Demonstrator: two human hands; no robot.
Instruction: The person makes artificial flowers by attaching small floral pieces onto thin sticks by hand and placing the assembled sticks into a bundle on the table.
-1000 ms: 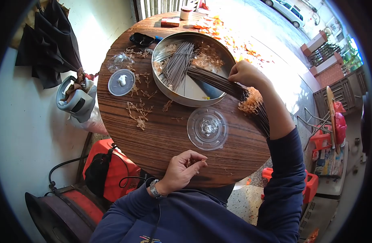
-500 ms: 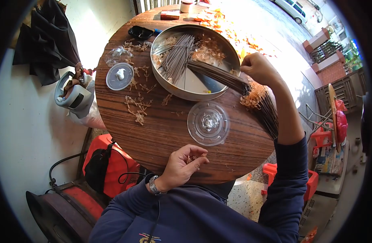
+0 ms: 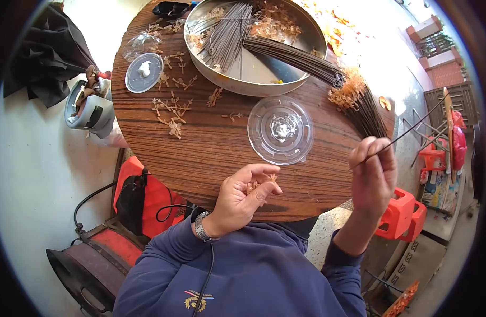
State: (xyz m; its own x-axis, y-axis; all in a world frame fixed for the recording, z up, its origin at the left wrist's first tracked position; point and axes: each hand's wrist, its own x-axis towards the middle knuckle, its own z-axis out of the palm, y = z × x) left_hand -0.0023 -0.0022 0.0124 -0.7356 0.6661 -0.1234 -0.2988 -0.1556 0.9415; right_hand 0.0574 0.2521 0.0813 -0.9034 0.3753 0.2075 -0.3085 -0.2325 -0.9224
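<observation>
Head view: right fingers (image 3: 383, 150) pinch a thin stick (image 3: 418, 122); left fingers (image 3: 257, 169) loosely curl around pale sprigs (image 3: 252, 187).

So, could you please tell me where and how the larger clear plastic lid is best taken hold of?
I would pinch the larger clear plastic lid by its outer rim, from the person's side. It lies flat with a white dab at its middle, which fingers should avoid, and the tin stands just beyond, leaving the near edge easier to reach.
</observation>
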